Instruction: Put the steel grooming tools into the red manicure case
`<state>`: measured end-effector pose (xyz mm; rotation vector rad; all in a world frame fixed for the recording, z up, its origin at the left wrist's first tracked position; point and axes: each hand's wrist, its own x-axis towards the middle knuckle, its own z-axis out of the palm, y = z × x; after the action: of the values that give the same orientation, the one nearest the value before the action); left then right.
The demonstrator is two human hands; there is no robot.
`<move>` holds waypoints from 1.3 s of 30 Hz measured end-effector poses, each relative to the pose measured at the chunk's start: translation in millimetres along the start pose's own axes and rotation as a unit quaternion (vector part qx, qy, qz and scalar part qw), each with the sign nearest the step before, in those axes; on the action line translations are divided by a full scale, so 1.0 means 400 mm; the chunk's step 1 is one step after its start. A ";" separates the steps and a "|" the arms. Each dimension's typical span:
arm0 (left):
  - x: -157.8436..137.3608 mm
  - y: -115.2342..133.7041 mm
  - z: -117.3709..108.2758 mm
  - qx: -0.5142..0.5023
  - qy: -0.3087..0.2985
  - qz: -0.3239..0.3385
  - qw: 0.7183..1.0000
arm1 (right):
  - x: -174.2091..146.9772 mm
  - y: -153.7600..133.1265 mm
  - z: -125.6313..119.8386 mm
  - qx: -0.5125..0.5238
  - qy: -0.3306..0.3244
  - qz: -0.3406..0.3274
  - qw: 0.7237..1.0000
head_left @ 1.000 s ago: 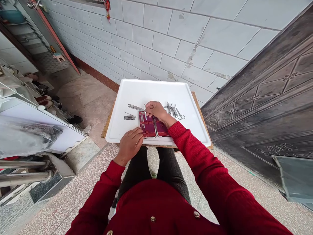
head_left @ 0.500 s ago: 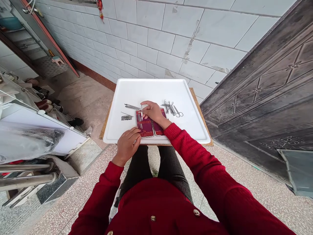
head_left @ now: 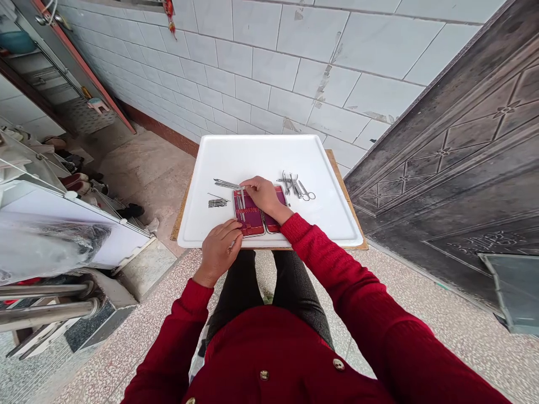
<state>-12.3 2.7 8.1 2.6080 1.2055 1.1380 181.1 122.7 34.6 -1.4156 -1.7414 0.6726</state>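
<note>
A red manicure case (head_left: 253,229) lies unfolded on a white tray, with slim metal tools in the elastic loops of its left half. My left hand (head_left: 221,247) grips the case at its near left corner, fingertips on the red lining. Over the upper part of that half, my right hand (head_left: 261,195) pinches the top of a slim metal manicure tool (head_left: 243,203), its lower end at the loops. Nail clippers (head_left: 218,202) and a thin pick lie left of the case, and long metal tools (head_left: 227,183) beyond it. Small scissors (head_left: 309,194) lie to the right beside several nippers (head_left: 290,184).
The white tray (head_left: 256,151) has a raised rim and rests on a wooden board (head_left: 336,168). A tiled wall (head_left: 261,73) stands behind it, a dark metal door (head_left: 455,157) to the right. Shoes on a rack (head_left: 78,182) are at the left.
My right hand has lowered slightly toward the case, and the slim tool in it now reaches down to the loops. My left hand has stayed at the corner.
</note>
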 end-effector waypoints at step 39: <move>-0.006 -0.002 0.006 0.017 0.014 0.025 0.999 | -0.046 -0.077 -0.011 -0.249 -0.070 -0.077 0.963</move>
<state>-12.1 2.3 4.7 2.6694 1.1819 1.1773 169.0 97.0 57.3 -1.5627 -2.2126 0.2596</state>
